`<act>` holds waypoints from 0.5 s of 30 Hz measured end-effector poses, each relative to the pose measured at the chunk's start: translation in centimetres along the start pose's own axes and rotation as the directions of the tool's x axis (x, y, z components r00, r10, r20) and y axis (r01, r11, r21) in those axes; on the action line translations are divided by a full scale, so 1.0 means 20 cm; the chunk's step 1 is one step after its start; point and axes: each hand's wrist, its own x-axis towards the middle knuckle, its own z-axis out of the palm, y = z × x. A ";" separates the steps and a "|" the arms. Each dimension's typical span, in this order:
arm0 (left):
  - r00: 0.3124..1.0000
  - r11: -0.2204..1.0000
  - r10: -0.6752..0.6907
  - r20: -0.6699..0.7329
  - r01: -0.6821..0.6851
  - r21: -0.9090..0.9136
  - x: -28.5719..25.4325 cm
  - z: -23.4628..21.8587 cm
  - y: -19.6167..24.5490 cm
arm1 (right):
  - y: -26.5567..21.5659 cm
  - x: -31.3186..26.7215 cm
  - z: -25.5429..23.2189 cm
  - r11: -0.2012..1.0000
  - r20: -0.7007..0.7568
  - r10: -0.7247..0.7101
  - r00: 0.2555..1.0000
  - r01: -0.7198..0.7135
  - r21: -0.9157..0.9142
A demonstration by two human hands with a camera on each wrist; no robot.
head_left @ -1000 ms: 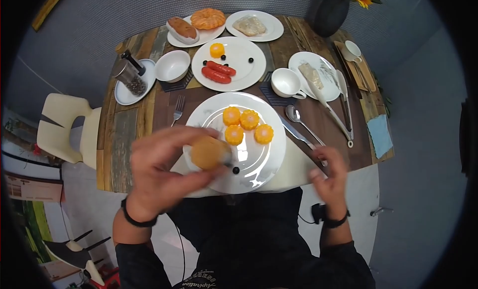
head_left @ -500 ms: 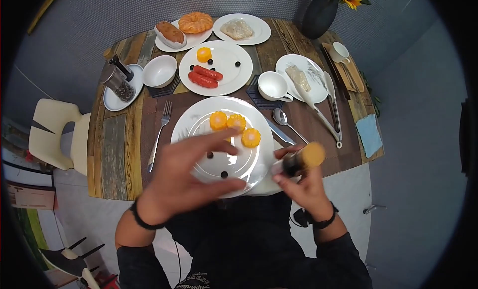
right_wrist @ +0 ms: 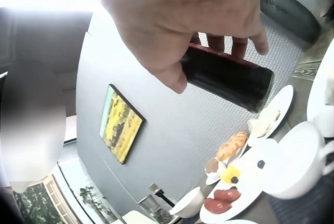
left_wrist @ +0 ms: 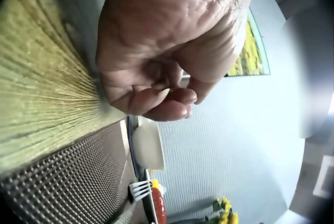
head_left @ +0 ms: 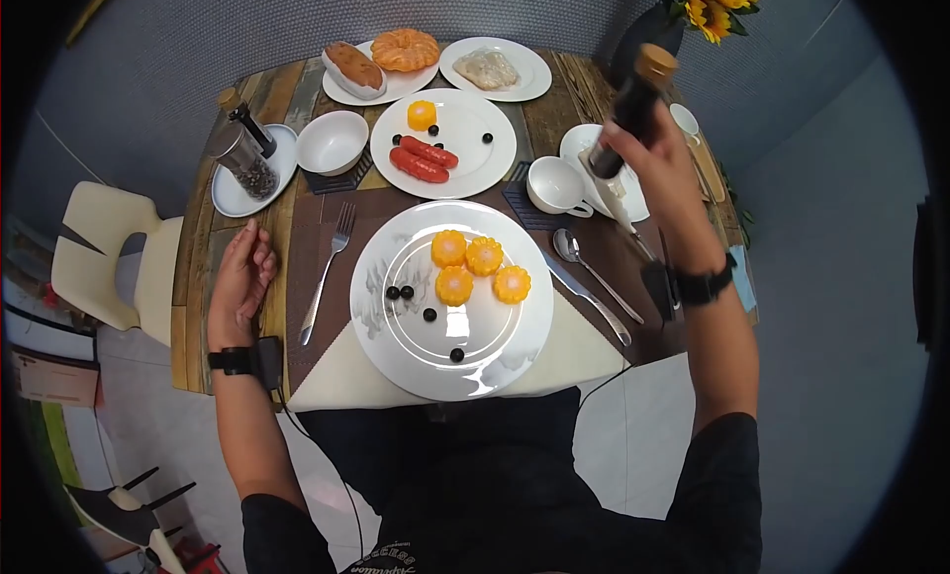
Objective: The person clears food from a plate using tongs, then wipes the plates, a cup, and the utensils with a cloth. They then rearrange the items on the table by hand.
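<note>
My right hand (head_left: 673, 173) grips a dark bottle (head_left: 633, 114) with a tan lid, raised over the right side of the table. In the right wrist view thumb and fingers wrap round the dark bottle (right_wrist: 227, 78). It overlaps the plate with a wrapped roll (head_left: 633, 203) in the head view. My left hand (head_left: 243, 277) holds nothing; its fingers are loosely curled near the table's left side, below the tray with a pepper grinder (head_left: 244, 163). Between the hands lies a large white plate (head_left: 396, 356) bearing yellow corn pieces (head_left: 453, 286) and several small black balls (head_left: 429, 315).
A fork (head_left: 332, 262) lies left of the large plate, a knife (head_left: 594, 302) and spoon (head_left: 584, 262) right. Behind stand a bowl (head_left: 332, 143), a cup (head_left: 556, 186) and a plate with red sausages (head_left: 485, 173). Breads (head_left: 406, 49) and a vase with sunflowers (head_left: 714, 10) are at the back.
The bottle has passed from my left hand to my right, which has carried it up and away to the right. My left hand has drawn back leftward, uncovering the large plate.
</note>
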 end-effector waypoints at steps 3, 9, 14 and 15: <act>0.999 0.990 -0.029 0.022 0.032 -0.137 0.00 -0.02 -0.01 | 0.11 0.23 0.02 0.991 0.064 0.000 0.998 0.008 -0.132; 1.000 0.957 0.003 -0.003 -0.004 -0.289 0.03 -0.07 -0.06 | 0.41 0.48 0.04 0.906 0.077 0.135 0.988 -0.091 -0.414; 1.000 0.971 0.006 -0.012 -0.009 -0.239 0.02 -0.05 -0.04 | 0.47 0.48 0.08 0.813 0.039 0.157 0.987 -0.106 -0.572; 1.000 0.974 0.006 -0.017 -0.010 -0.228 0.02 -0.04 -0.04 | 0.44 0.47 0.11 0.766 0.013 0.196 0.981 -0.145 -0.626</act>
